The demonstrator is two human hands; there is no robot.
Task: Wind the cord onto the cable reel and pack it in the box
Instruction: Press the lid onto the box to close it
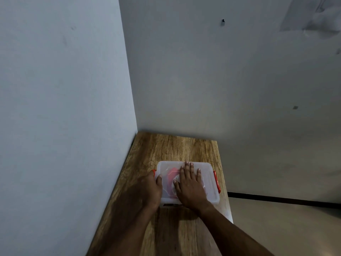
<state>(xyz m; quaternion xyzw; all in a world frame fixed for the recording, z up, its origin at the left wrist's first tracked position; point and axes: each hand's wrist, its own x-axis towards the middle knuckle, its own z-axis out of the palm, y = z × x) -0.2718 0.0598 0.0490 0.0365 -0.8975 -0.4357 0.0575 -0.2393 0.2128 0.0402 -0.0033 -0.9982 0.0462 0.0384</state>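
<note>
The right hand point(191, 185) lies flat, fingers point(190, 169) spread wide and gripping nothing, palm pressed on the lid point(208, 174) of the clear box point(212, 197). The left hand point(152, 189) wraps the box's left short side, thumb up over the lid's rim and the other fingers hidden below, apparently closed around the orange latch point(152, 170) there. The box sits near the right edge of the worktop point(166, 146), about midway along it, its long axis running left to right across the person. The second orange latch point(216, 182) on the right short side lies free, just beyond the right hand's little finger, so that hand is plainly the nearer one for snapping it down. Through the cloudy lid a pink and white shape, probably the cable reel point(172, 174), shows beneath the palm; the cord itself cannot be made out. Whether the left latch is already clipped is hidden, and the box's near wall is partly covered by both wrists.
</note>
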